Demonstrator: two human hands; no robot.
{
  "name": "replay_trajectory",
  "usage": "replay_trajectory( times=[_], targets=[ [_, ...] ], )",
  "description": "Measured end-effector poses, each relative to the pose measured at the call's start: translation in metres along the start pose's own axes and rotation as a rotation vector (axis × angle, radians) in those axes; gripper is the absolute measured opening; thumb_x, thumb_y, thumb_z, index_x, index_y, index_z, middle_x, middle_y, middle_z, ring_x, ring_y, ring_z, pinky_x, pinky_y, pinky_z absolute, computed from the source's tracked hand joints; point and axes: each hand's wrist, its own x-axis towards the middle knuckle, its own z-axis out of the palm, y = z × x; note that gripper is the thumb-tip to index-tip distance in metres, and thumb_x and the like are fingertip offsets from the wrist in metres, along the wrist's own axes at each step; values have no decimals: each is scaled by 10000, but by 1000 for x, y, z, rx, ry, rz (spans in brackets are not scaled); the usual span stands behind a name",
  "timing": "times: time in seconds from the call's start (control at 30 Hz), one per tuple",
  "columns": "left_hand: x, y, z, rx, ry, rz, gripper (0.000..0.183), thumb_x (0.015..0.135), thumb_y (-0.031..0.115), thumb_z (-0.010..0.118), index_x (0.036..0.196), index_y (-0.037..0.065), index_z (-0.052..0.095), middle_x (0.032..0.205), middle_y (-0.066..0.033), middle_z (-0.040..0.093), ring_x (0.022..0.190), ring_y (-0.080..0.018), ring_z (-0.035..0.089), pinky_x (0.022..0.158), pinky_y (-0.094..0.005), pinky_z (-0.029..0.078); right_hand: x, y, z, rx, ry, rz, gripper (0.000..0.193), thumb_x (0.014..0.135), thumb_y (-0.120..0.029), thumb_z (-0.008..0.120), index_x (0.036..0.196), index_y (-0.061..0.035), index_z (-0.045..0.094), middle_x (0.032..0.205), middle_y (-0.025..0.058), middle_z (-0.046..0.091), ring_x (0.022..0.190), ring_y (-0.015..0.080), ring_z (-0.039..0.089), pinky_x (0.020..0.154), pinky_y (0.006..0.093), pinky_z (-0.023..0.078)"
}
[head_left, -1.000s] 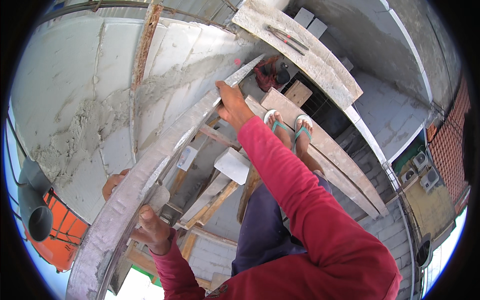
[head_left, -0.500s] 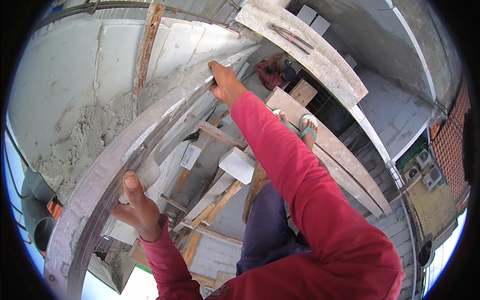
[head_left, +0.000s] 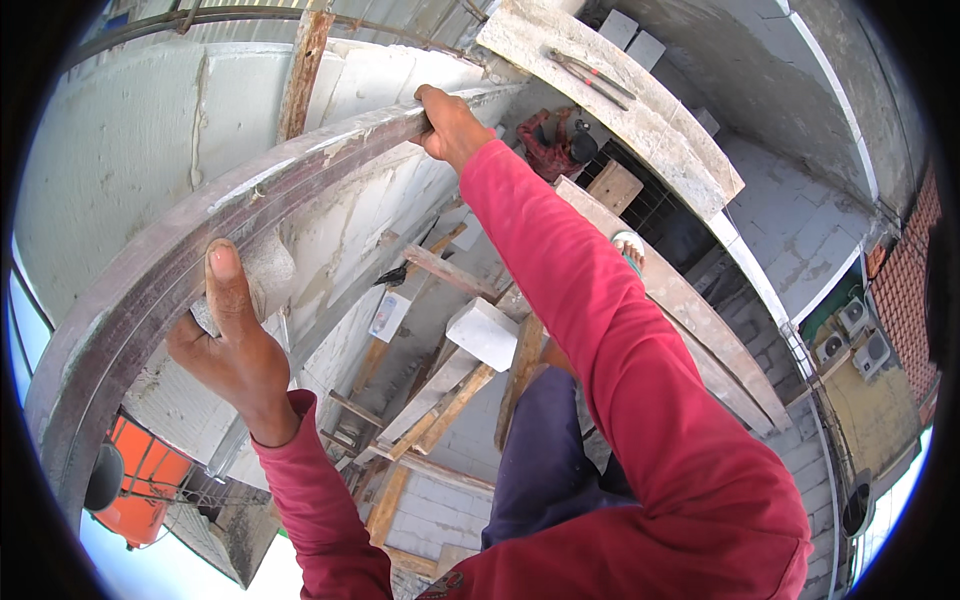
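Observation:
A long, straight-edged bar [head_left: 290, 185], grey-brown and smeared with plaster, lies across the top of the block wall [head_left: 130, 150]; the lens bends it into an arc. My right hand [head_left: 452, 128] is closed over its far end. Nearer to me, my left hand [head_left: 240, 350] grips the bar from below, thumb raised along its side and fingers partly hidden behind it. A grey lump of mortar [head_left: 268, 275] shows beside the left thumb. Against the wall's far face stands a rough timber post [head_left: 300, 85].
Below are timber props [head_left: 450, 405] and a white block [head_left: 482, 333]. One sandalled foot [head_left: 630, 247] rests on a plank [head_left: 725, 345]. Long-handled pincers [head_left: 592, 78] lie on a concrete ledge [head_left: 690, 160]. A person in red [head_left: 550, 150] crouches lower down.
The bar's near end has swung left and up, and my left hand has moved left and up with it. My right hand has shifted slightly up. More of an orange object shows at lower left.

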Motion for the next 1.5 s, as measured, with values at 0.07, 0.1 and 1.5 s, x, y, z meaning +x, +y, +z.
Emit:
replay_trajectory(
  times=[0.07,0.1,1.5],
  targets=[
    [2,-2,-1,26,9,-12,487,980,400,719,1096,-72,708,1017,-112,706,934,-172,618,888,-307,466,-3,-5,5,-25,16,1,428,994,-129,533,1324,122,422,1339,252,534,1169,400,633,988,581,569],
    [5,-1,1,13,31,8,494,978,404,721,1096,-76,707,1014,-112,706,931,-173,618,887,-306,467,-3,-8,10,-42,22,6,435,995,-132,532,1338,113,425,1354,249,533,1183,401,625,1003,575,558],
    [108,11,23,-41,-108,377,581,955,434,688,1302,-30,649,1276,-246,686,1212,-371,639,1060,-442,464,-174,-133,132,-1940,-750,-1390,831,823,-290,828,1479,17,421,1265,280,645,1186,481,605,1000,511,498]
  ],
)
